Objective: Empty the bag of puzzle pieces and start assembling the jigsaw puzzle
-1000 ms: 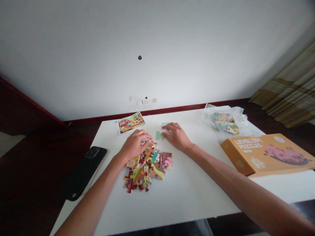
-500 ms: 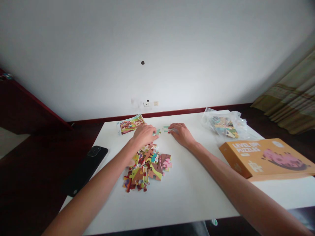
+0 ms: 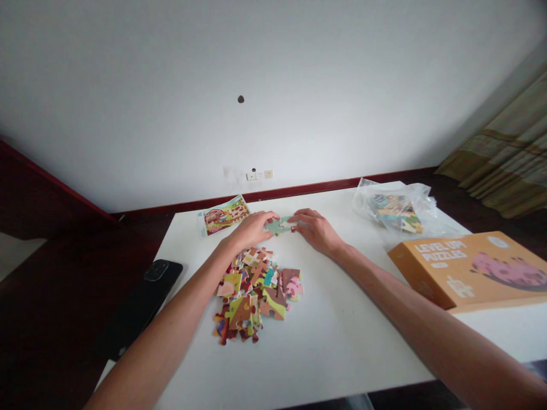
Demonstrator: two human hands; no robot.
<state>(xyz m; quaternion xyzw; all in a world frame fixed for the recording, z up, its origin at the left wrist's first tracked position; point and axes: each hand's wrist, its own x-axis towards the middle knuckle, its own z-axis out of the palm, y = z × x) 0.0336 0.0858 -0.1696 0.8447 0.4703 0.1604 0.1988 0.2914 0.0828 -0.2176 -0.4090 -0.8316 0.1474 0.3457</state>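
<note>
Both your hands meet at the far middle of the white table (image 3: 333, 341). Your left hand (image 3: 250, 229) and right hand (image 3: 314, 229) each pinch an end of the pale green puzzle pieces (image 3: 278, 224), fingertips closed on them, pressing them flat against the tabletop; whether the pieces are already locked together is too small to tell. These pieces look like thin, light, stiff card, likely to slide on the smooth surface, so their flat edges seem the safest place to grip rather than the small tabs. Just nearer you lies a loose pile of colourful pieces (image 3: 254, 293). Beyond your left hand sits a picture card (image 3: 223, 214). A dark phone (image 3: 141, 302) lies at the table's left edge. To the right are a plastic bag (image 3: 393, 210) of pieces and an orange puzzle box (image 3: 474, 267).
</note>
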